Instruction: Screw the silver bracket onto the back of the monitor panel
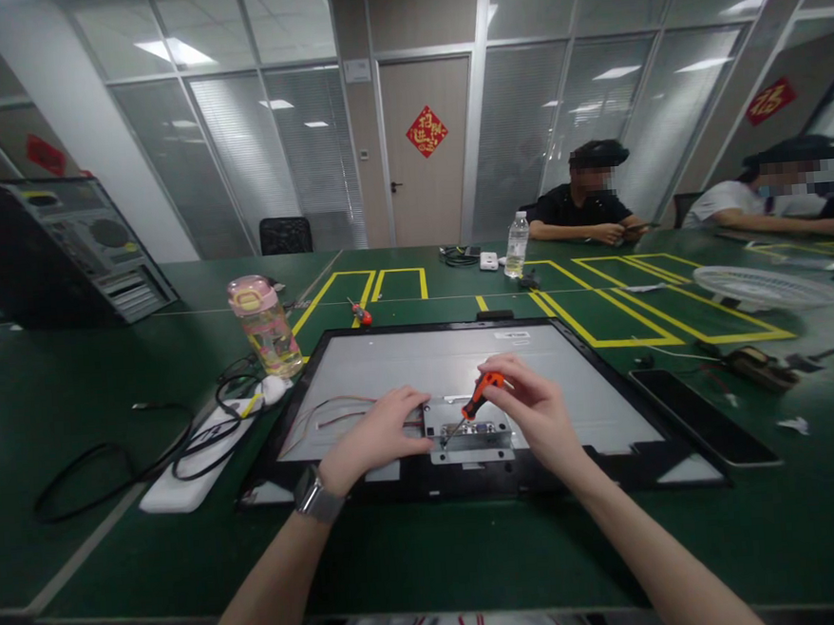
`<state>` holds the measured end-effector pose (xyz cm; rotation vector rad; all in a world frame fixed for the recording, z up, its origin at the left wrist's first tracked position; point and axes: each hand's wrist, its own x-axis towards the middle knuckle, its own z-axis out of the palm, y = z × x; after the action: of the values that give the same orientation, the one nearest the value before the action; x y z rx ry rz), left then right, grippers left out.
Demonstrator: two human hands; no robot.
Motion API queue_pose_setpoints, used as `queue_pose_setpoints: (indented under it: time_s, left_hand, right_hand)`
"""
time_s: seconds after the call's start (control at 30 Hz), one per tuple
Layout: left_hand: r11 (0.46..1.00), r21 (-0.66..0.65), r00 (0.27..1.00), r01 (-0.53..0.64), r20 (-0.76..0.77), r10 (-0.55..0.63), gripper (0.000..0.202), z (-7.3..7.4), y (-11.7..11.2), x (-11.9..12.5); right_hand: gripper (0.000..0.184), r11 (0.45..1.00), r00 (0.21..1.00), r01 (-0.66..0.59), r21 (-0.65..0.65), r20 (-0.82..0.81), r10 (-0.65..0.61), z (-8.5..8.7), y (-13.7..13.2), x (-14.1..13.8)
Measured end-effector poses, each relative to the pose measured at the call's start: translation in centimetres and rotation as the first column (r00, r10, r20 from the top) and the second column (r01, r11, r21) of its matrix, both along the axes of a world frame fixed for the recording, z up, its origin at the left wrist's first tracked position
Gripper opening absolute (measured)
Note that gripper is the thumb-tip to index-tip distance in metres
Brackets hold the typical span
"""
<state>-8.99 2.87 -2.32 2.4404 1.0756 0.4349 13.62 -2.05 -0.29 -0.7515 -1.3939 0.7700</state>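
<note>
A monitor panel [381,361] with a black frame lies back side up in front of me. On its middle near edge sits a silver metal bracket [459,412] with a row of connector ports. My right hand [534,404] is closed around the handle of an orange and black screwdriver [481,396]. Its shaft slants down to the left, the tip at the bracket's port side. With fingers on top and thumb lower down, my left hand [379,434] grips the bracket's left edge. Thin coloured wires [338,415] run across the panel beside it.
Left of the panel are a pink-lidded bottle [267,328], a white power strip [192,466] with black cables, and a computer tower [62,252]. At right lies a black phone-like slab [702,416]. Another screwdriver [361,313] rests behind the panel. Two people sit across the table.
</note>
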Motion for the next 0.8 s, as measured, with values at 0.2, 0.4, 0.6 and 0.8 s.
queue_pose_setpoints:
  time_s: [0.2,0.4,0.6,0.8]
  left_hand:
    - [1.0,-0.005,1.0,0.002,0.005,-0.002,0.062,0.1,0.0,-0.1]
    - [1.0,-0.003,1.0,-0.008,-0.001,0.008,0.059,0.1,-0.1,0.0]
    - [1.0,-0.014,1.0,0.0,0.009,0.0,0.06,0.1,-0.1,0.0]
    - [1.0,-0.017,0.999,-0.006,0.042,0.007,0.057,0.0,0.1,0.1]
  right_hand:
    - [0.023,0.991,0.994,-0.109,-0.078,-0.002,0.11,-0.2,0.0,0.4]
    - [0.017,0.994,0.995,-0.099,-0.04,0.024,0.1,0.1,-0.2,0.2]
    - [0.027,0.989,0.982,-0.142,-0.046,0.123,0.146,1.0,-0.3,0.6]
    - [0.019,0.978,0.944,-0.196,0.077,0.285,0.167,2.5,0.7,-1.0]
